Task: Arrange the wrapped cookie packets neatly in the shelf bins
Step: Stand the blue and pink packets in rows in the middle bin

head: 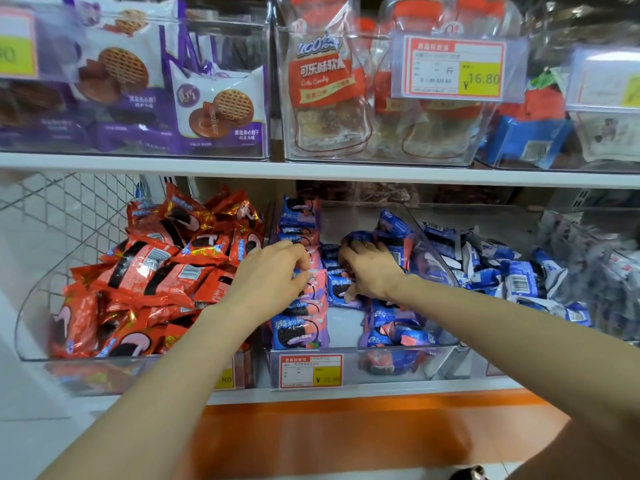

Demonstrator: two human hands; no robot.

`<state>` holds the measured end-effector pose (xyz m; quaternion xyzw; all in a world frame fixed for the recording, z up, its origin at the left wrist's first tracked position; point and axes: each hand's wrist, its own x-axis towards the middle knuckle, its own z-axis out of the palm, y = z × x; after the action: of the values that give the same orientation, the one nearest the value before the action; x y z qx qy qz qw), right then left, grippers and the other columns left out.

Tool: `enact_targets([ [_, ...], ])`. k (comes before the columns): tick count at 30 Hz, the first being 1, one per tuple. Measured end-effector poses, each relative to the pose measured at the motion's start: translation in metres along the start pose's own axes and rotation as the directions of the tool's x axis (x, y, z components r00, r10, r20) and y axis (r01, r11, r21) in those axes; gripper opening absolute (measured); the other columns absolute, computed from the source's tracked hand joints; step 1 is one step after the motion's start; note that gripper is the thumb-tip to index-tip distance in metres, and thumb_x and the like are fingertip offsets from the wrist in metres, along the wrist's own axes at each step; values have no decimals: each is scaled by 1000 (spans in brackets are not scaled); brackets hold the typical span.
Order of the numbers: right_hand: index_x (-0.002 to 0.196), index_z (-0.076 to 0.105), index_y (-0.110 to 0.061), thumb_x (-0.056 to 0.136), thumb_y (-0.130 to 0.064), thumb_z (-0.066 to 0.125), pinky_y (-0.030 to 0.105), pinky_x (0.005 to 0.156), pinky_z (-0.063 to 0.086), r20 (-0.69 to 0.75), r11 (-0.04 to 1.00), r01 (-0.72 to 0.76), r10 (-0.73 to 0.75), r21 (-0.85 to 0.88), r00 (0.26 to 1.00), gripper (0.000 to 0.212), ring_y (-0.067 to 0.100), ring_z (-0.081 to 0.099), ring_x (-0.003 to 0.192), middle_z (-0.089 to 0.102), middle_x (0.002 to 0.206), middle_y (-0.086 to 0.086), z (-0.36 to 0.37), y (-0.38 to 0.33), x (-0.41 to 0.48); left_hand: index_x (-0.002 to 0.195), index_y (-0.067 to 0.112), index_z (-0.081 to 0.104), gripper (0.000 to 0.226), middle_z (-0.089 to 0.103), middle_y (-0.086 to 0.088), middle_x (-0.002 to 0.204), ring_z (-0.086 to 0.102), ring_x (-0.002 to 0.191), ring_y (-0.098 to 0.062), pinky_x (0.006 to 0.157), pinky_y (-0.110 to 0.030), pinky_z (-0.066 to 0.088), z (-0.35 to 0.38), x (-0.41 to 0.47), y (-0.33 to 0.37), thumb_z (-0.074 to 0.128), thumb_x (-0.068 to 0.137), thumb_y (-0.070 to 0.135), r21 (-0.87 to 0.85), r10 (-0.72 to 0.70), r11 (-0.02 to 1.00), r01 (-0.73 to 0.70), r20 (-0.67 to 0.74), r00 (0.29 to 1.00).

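Observation:
Both my hands reach into the middle clear bin (408, 362) on the lower shelf. A row of pink-and-blue cookie packets (298, 330) stands along the bin's left side, front to back. My left hand (273, 268) grips the packets in that row with curled fingers. My right hand (370, 268), a ring on one finger, holds a pink-and-blue packet (337, 289) in the bin's middle. More of the same packets (398, 332) lie loose at the bin's right side, and one (394, 226) leans on the right wall.
The left bin holds a heap of red cookie packets (156, 271). The right bin holds blue-and-white packets (512, 275). A price tag (311, 370) hangs on the middle bin's front. The upper shelf (311, 169) carries bins of purple waffle biscuits and cola candy bags.

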<state>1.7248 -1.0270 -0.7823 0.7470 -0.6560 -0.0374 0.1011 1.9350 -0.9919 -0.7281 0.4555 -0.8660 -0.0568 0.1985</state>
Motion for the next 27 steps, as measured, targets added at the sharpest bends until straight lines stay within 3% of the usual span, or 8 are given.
enact_targets([
  [4, 118, 53, -24, 75, -43, 72, 38, 102, 26, 10, 995, 104, -104, -2, 995, 51, 27, 43, 119, 47, 127, 5, -1, 3, -2, 102, 21, 59, 13, 56, 5, 107, 57, 95, -14, 80, -27, 37, 0, 0, 0, 54, 92, 29, 2, -6, 1000, 6, 3, 1000],
  [14, 107, 55, -22, 78, -31, 72, 33, 88, 29, 82, 973, 171, -185, 154, 979, 35, 24, 55, 99, 61, 107, 2, -4, 5, 0, 100, 21, 59, 11, 57, 5, 106, 58, 95, -14, 86, -31, 39, 1, 3, -1, 55, 92, 27, 9, 5, 1000, -5, 9, 1000],
  [27, 121, 50, -21, 85, -37, 61, 37, 96, 29, 17, 988, 134, -133, -76, 991, 40, 28, 48, 114, 54, 122, 6, -1, -2, -6, 100, 22, 58, 13, 57, 6, 107, 59, 96, -14, 90, -32, 35, 4, 4, 4, 54, 92, 31, 57, 2, 998, -3, 23, 1000],
])
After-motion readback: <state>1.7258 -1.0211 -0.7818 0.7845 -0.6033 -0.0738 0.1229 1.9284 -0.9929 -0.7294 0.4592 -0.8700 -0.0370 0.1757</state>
